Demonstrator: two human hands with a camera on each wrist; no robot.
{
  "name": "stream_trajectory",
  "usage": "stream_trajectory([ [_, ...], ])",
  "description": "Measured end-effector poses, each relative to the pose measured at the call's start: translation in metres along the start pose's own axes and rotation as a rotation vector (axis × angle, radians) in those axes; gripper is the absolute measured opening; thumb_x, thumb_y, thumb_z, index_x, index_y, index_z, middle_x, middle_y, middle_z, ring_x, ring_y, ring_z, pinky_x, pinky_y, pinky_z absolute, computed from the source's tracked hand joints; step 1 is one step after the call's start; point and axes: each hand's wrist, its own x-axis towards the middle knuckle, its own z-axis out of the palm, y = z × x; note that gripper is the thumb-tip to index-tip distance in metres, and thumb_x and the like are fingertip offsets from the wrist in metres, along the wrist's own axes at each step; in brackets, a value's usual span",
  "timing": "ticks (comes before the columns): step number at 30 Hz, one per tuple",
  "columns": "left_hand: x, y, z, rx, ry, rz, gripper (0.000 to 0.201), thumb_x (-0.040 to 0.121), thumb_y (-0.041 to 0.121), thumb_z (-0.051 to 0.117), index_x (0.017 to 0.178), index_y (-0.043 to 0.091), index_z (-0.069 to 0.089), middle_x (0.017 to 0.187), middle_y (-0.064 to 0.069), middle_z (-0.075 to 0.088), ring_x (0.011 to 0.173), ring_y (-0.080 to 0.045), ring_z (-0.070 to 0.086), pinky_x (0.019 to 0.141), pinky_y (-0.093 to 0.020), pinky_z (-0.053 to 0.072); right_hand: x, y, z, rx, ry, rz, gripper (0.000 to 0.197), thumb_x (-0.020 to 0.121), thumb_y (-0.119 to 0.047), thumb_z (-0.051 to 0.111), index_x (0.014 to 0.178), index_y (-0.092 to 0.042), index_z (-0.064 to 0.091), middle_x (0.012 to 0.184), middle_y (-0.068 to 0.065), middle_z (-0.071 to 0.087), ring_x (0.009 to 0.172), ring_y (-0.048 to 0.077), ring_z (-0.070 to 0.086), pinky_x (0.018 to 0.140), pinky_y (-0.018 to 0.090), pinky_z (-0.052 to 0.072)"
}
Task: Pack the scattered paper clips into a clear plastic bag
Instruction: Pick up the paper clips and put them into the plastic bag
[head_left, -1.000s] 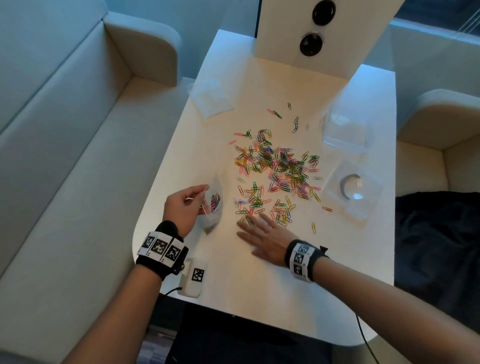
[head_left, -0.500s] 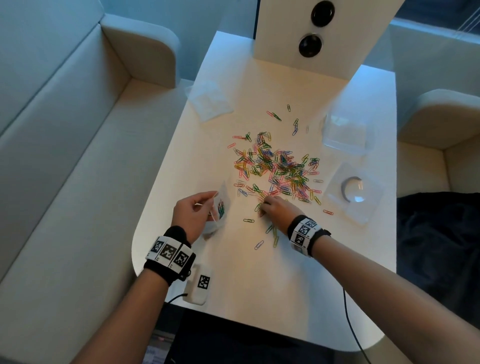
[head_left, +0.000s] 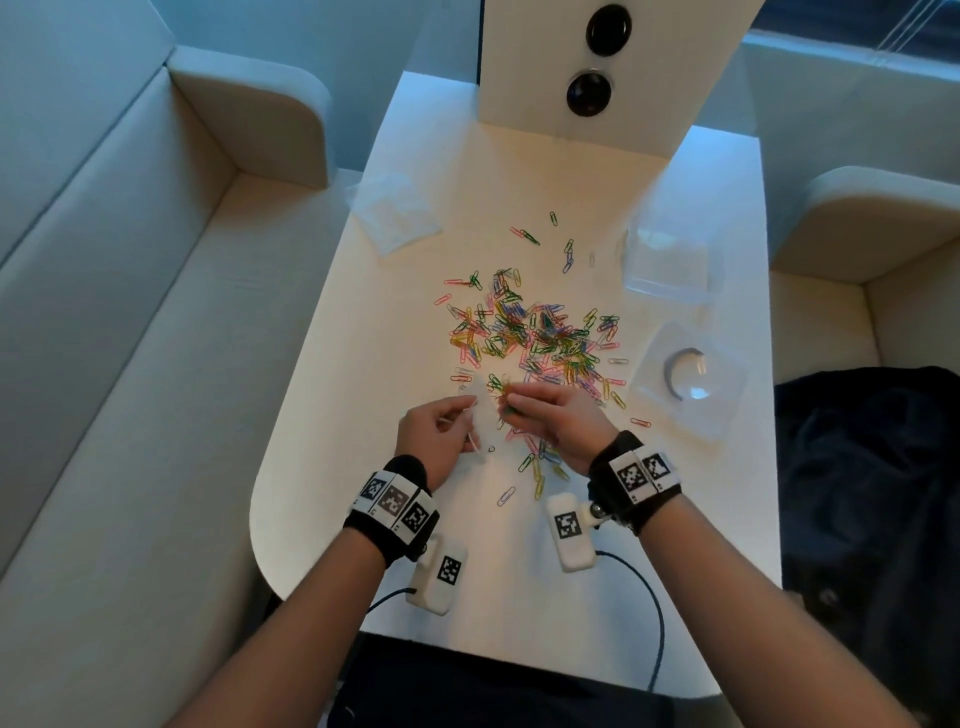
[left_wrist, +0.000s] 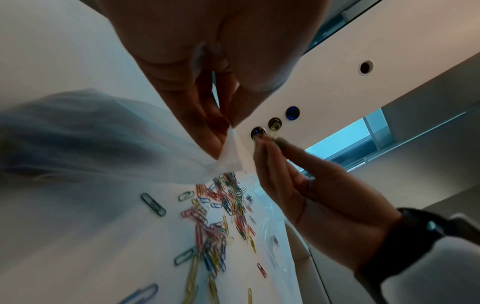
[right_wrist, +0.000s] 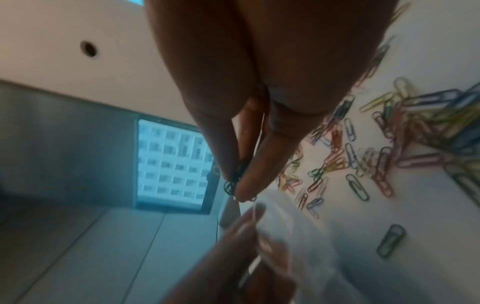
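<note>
Near the table's front edge, my left hand pinches the rim of the clear plastic bag, mouth facing right. My right hand grips a small bunch of paper clips just beside that mouth. Judgement: widen the opening, get fingertips inside before releasing. Most of the paper clip pile lies farther out on the table.

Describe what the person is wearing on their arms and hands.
Both forearms are bare, no sleeves or gloves. Each wrist carries a black band with white tiles printed with black square codes. A white camera module bearing one such code hangs off each band, each trailing a dark cable.
</note>
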Motion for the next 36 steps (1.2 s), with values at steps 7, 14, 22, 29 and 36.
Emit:
stream_trajectory([
  [7, -0.006, 0.002, 0.016, 0.079, -0.043, 0.041, 0.024, 0.094, 0.007, 0.060, 0.116, 0.009, 0.071, 0.101, -0.011, 0.074, 0.080, -0.022, 0.073, 0.074, -0.028, 0.061, 0.007, 0.024, 0.012, -0.873, 0.065, -0.080, 0.018, 0.081, -0.011, 0.071, 0.097, -0.014, 0.075, 0.091, 0.005, 0.075, 0.086, 0.017, 0.072, 0.084, 0.036, 0.059],
  [14, -0.004, 0.003, 0.006, 0.083, -0.016, 0.063, 0.023, 0.093, 0.011, 0.063, 0.114, 0.016, 0.073, 0.095, -0.006, 0.076, 0.078, -0.021, 0.074, 0.080, -0.037, 0.061, -0.003, 0.014, 0.020, -0.895, 0.062, -0.292, 0.019, 0.083, 0.005, 0.065, 0.099, -0.003, 0.073, 0.093, 0.013, 0.074, 0.073, 0.018, 0.073, 0.067, 0.033, 0.062],
  [22, -0.006, -0.011, -0.024, 0.022, 0.072, -0.021, 0.023, 0.094, 0.013, 0.063, 0.111, 0.023, 0.073, 0.102, -0.007, 0.074, 0.087, -0.025, 0.073, 0.080, -0.044, 0.061, -0.024, 0.039, -0.031, -1.570, -0.231, -0.495, 0.027, 0.095, -0.019, 0.054, 0.119, -0.022, 0.067, 0.123, -0.001, 0.067, 0.113, 0.014, 0.062, 0.102, 0.035, 0.048],
  [29, -0.011, -0.020, -0.032, -0.009, 0.093, -0.074, 0.023, 0.094, 0.012, 0.063, 0.113, 0.018, 0.073, 0.104, -0.006, 0.074, 0.091, -0.023, 0.072, 0.088, -0.043, 0.059, -0.031, 0.100, -0.087, -2.133, -0.564, -0.650, 0.069, 0.093, -0.041, 0.053, 0.152, -0.021, 0.024, 0.161, 0.007, 0.018, 0.147, 0.034, 0.013, 0.117, 0.057, 0.015],
  [36, -0.016, -0.020, -0.025, -0.011, 0.068, -0.095, 0.024, 0.094, 0.014, 0.062, 0.116, 0.017, 0.072, 0.105, -0.007, 0.073, 0.090, -0.022, 0.072, 0.081, -0.036, 0.059, 0.006, 0.066, -0.097, -2.141, -0.259, -0.511, 0.064, 0.098, -0.052, 0.034, 0.153, -0.031, 0.011, 0.162, 0.008, 0.004, 0.148, 0.039, 0.005, 0.115, 0.062, 0.016],
])
